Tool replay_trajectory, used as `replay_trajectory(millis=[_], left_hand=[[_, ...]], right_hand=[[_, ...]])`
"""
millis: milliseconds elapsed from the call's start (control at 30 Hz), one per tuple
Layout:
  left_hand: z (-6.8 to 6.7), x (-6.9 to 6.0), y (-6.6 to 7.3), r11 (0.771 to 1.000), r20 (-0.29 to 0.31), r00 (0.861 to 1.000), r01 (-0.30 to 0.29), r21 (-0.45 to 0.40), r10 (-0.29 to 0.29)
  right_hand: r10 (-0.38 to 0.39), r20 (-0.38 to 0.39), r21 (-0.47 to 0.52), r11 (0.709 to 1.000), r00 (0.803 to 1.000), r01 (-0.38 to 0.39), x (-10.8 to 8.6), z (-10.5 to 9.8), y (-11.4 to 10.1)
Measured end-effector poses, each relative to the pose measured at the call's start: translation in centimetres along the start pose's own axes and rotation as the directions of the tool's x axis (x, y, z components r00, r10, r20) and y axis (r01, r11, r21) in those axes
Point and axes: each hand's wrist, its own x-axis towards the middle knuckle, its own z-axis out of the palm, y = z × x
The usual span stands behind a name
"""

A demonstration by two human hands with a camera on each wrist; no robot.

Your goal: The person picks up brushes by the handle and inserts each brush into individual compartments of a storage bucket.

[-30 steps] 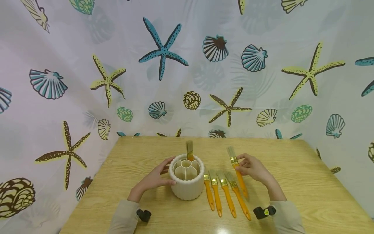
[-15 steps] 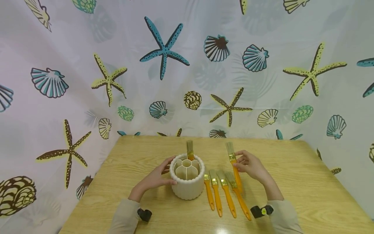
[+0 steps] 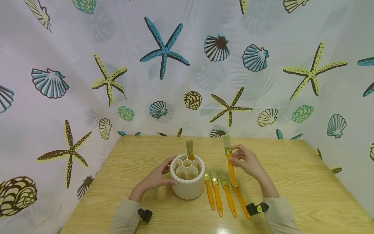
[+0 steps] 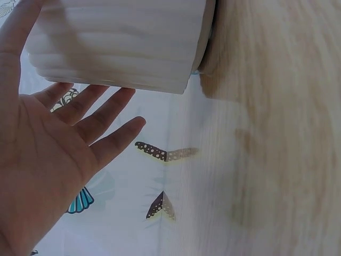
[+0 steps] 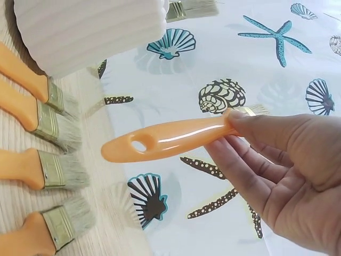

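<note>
A white ribbed holder (image 3: pixel 188 190) with petal-shaped compartments stands on the table, one brush (image 3: pixel 190 149) upright in its back compartment. Around the holder's left side lies my left hand (image 3: pixel 156 177), fingers spread and relaxed; in the left wrist view its fingertips touch the wall (image 4: pixel 117 48). My right hand (image 3: pixel 248 162) pinches an orange-handled brush (image 3: pixel 230 164) near its metal band, bristles up. The right wrist view shows thumb and fingers of the hand (image 5: pixel 287 170) on the handle (image 5: pixel 176 140), whose holed end hangs free.
Several brushes (image 3: pixel 217 198) lie side by side on the wooden table (image 3: pixel 140 149), just right of the holder, bristles toward the back. A curtain (image 3: pixel 181 123) with starfish and shells stands behind the table and along both sides.
My right hand has moved left and a little toward the back with its brush, which is more upright now. My left hand and the holder have stayed in place.
</note>
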Motion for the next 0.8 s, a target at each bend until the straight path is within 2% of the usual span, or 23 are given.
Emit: replay_trajectory(millis=[167, 233, 467, 733, 800], left_hand=[[0.3, 0.4, -1.9, 1.000, -0.023, 1.000, 0.003, 0.008, -0.003], [0.2, 0.4, -2.2, 1.000, -0.024, 1.000, 0.006, 0.010, -0.006], [0.0, 0.4, -2.3, 1.000, -0.017, 1.000, 0.007, -0.002, -0.007], [0.0, 0.4, -2.5, 1.000, -0.018, 1.000, -0.017, -0.002, 0.017], [0.0, 0.4, -2.5, 1.000, -0.023, 1.000, -0.019, 0.003, 0.019]], right_hand=[[-0.028, -0.020, 0.014, 1.000, 0.999, 0.028, 0.0, 0.4, -2.3], [-0.035, -0.027, 0.013, 0.999, 0.999, 0.035, 0.1, 0.5, -2.4], [-0.057, -0.057, -0.002, 0.998, 0.997, 0.057, 1.2, 1.0, -0.7], [-0.073, -0.068, 0.020, 0.997, 0.995, 0.075, 0.7, 1.2, -4.0], [-0.082, -0.071, 0.026, 0.996, 0.994, 0.084, 0.7, 1.2, -4.2]])
